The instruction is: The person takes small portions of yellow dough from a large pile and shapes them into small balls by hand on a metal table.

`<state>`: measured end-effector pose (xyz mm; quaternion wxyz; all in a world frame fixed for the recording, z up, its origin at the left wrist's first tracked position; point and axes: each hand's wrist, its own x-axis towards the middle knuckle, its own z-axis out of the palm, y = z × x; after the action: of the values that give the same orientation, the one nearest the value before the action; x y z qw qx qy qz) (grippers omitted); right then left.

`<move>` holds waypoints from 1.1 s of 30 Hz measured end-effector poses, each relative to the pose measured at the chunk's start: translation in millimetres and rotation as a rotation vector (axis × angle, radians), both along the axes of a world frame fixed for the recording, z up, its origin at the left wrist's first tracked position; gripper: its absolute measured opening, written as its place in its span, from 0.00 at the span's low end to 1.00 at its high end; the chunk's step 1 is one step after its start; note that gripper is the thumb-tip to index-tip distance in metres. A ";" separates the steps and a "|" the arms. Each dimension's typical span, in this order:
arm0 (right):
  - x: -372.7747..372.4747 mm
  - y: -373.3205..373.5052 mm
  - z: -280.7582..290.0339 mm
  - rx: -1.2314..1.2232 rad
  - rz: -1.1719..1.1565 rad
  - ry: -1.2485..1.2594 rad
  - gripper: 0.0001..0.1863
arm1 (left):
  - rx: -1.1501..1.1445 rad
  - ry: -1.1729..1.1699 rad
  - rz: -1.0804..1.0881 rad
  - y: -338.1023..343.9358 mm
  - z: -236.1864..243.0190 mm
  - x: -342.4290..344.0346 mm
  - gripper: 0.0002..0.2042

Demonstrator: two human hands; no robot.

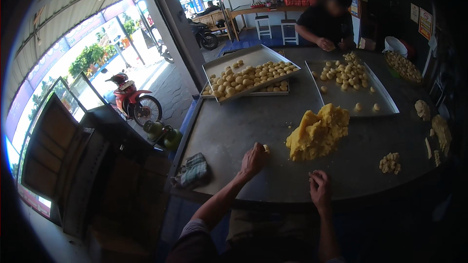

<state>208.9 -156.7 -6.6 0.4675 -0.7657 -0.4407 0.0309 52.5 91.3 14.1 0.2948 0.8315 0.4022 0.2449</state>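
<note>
Rounded balls already sit on trays toward the dark surface's far edge; a big yellow dough mound mid-surface looks undivided. The hands are apart by the near edge: left hand at a small dough piece, right hand curled, both grips unclear. A red motorbike stands beyond the room's open left side.

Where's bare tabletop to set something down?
Bare tabletop: between checked cloth and left hand; between yellow dough mound and small dough cluster. Crowded: stacked trays and single tray, holding dough balls; right side, with dough lumps.
</note>
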 end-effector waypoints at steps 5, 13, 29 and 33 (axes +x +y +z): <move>1.4 0.8 -6.2 0.007 0.004 -0.006 0.11 | -0.484 -0.434 0.066 10.0 7.2 -26.3 0.16; -1.9 -0.3 2.5 -0.028 -0.002 0.026 0.11 | -0.204 -0.056 -0.025 -33.1 33.0 -78.9 0.15; 22.3 34.6 28.5 -0.009 0.015 -0.039 0.14 | 0.530 0.236 -0.314 -13.3 -18.3 -5.1 0.31; 59.1 61.9 27.4 -0.170 -0.020 0.014 0.14 | 0.399 0.111 -0.355 -5.6 -20.9 -8.2 0.29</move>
<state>267.9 -94.8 20.7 0.4042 -0.8066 -0.4258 0.0689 44.3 85.8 -6.8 0.1410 0.9427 0.2095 0.2180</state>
